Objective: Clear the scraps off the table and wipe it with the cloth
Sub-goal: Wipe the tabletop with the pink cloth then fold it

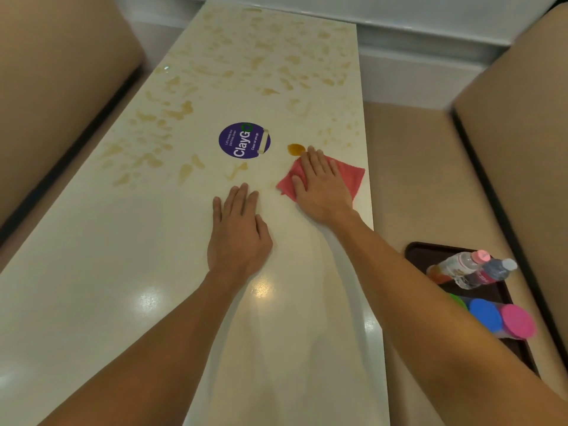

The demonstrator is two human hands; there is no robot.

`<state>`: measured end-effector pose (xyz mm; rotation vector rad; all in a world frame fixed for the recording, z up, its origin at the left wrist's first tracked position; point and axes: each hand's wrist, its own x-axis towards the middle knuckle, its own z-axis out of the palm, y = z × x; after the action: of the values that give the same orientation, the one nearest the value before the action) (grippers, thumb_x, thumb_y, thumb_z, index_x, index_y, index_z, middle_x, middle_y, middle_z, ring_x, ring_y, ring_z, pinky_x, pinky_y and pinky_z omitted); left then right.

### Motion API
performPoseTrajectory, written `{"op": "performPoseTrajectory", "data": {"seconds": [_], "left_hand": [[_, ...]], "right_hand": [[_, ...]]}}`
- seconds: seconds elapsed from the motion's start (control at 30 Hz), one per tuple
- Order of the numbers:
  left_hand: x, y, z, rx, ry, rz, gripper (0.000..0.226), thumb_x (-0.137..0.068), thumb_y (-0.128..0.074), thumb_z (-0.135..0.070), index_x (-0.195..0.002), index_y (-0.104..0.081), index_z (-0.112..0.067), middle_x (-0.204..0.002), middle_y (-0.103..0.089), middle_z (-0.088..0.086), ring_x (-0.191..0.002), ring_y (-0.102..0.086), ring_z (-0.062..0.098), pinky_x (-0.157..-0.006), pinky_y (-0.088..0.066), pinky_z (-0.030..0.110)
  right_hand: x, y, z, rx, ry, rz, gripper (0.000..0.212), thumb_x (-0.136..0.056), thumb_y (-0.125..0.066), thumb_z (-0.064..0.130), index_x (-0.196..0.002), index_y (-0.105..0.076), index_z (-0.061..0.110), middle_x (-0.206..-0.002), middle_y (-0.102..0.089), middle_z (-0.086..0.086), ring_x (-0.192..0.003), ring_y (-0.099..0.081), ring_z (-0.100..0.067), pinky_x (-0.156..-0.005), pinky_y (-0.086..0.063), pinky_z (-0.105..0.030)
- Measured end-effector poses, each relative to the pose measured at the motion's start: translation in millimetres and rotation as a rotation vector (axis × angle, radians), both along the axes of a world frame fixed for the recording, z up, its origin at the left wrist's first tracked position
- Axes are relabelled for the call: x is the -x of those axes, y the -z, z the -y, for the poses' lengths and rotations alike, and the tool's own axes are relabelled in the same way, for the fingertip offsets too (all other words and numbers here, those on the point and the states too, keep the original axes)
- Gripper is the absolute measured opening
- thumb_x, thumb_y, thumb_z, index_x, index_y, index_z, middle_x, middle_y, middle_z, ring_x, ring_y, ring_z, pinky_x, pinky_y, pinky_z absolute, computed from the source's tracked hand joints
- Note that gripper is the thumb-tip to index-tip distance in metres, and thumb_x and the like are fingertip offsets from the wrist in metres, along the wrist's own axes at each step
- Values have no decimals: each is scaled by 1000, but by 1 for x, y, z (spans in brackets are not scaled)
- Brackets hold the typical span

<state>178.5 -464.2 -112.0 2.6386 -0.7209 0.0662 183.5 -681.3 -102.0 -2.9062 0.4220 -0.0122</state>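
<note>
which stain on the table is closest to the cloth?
The dark amber blob, just past the right hand on the pink cloth. The other stains are pale, smeared and farther off.

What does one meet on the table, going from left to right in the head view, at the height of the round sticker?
Brownish smears → round purple sticker → amber drop → right hand flat on the pink cloth → table edge.
</note>
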Motion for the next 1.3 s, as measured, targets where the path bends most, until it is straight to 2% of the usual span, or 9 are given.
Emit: {"op": "performPoseTrajectory", "data": {"seconds": [0.1,0.2,0.33,0.47,0.6,0.73,0.87,1.1,1.3], "left_hand": [[1,-1,-2,66,-14,0,63,-96,-29,-22,-154,-46,-6,-165,-39,11,-157,-27,24,-131,-11,49],[3,-6,-15,247,-76,-51,52,-96,-42,-12,-145,-56,-2,-156,-50,12,-149,-39,26,-128,-23,49],[-10,-10,-55,286,-138,-56,48,-93,-48,-13,-138,-62,-3,-149,-57,12,-142,-46,30,-122,-34,53],[-47,-16,-113,142,-128,-42,55,-94,-44,-24,-143,-59,-3,-155,-52,15,-146,-43,34,-125,-29,50],[-72,-10,-148,79,-61,-10,58,-103,-41,-36,-154,-50,-10,-166,-40,6,-154,-32,23,-129,-21,44],[-74,-4,-146,74,-41,40,57,-102,-39,-35,-154,-49,-12,-166,-40,5,-155,-31,20,-129,-19,44],[-75,-4,-147,68,-45,54,58,-102,-39,-35,-152,-51,-10,-165,-41,8,-154,-34,23,-129,-21,46],[-74,-5,-147,33,-50,37,53,-106,-41,-30,-157,-45,-14,-168,-34,5,-158,-24,19,-130,-14,43],[-75,-4,-148,31,-56,37,52,-106,-44,-29,-156,-45,-15,-168,-35,5,-158,-25,20,-130,-14,44]], "right_hand": [[46,-2,-26,-15,-249,-5,67,-109,-14,53,-167,-2,21,-174,4,2,-160,8,-12,-131,-2,-42],[103,-5,-38,-19,-284,4,67,-110,-16,53,-167,0,21,-174,6,6,-159,12,-7,-131,-3,-41],[139,-4,-36,-42,-134,-19,71,-110,-18,53,-165,10,20,-173,13,7,-157,16,-5,-131,3,-37],[116,0,-59,-59,161,-17,75,-105,-7,57,-165,9,16,-174,11,2,-159,14,-12,-129,9,-35],[53,-1,-68,-68,341,29,77,-106,-4,60,-165,7,11,-174,6,-5,-160,9,-20,-130,4,-42],[20,-2,-81,9,57,-3,69,-109,-6,52,-166,4,14,-175,5,-3,-160,10,-17,-131,0,-43],[83,-6,-86,14,-314,-2,64,-111,-13,53,-167,2,24,-174,7,8,-158,13,-6,-131,-3,-41],[39,-1,-84,28,303,-16,75,-107,-6,56,-165,4,11,-174,4,-8,-160,9,-23,-130,0,-46],[108,-6,-181,3,-224,19,70,-110,-18,55,-167,-3,18,-175,2,2,-159,11,-11,-131,0,-40]]}}
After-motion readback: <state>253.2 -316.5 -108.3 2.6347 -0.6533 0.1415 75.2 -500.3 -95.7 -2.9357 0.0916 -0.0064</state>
